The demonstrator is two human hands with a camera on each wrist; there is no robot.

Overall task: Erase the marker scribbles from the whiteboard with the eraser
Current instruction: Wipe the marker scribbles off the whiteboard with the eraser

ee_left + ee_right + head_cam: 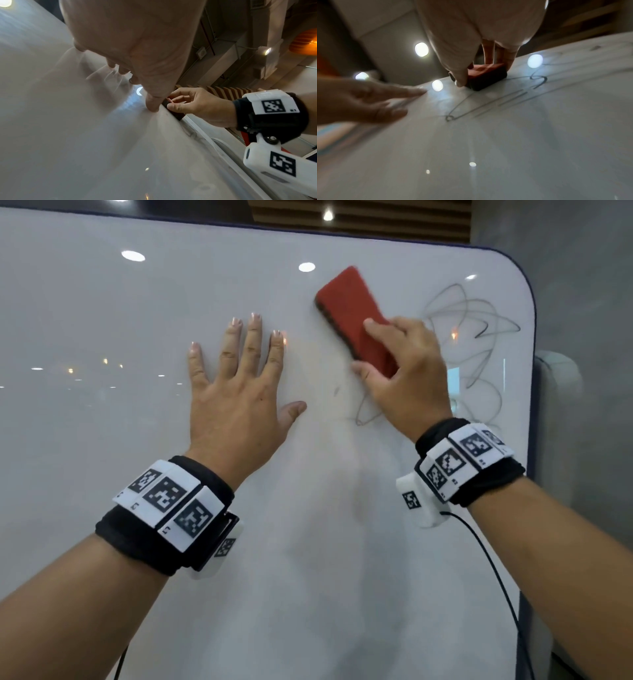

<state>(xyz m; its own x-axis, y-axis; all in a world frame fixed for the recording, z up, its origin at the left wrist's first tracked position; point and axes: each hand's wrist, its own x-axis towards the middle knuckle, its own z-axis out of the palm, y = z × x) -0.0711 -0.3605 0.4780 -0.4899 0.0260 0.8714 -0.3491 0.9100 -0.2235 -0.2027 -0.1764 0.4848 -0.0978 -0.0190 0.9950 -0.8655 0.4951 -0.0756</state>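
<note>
Two forearms reaching forward, each with a black wrist strap (pixel 479 484) carrying printed square markers. Left hand (pixel 236 402) flat on the whiteboard (pixel 102 320), fingers straight and spread. Just beside it, right hand (pixel 407 378) gripping a red eraser (pixel 349 306), thumb and fingers curled around its sides, eraser pressed against the board. Beyond, grey marker scribbles (pixel 476 337) looping toward the board's right edge.

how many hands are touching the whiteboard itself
1: the left hand lies flat on the whiteboard. The right hand grips the eraser; its fingers may touch too.
</note>
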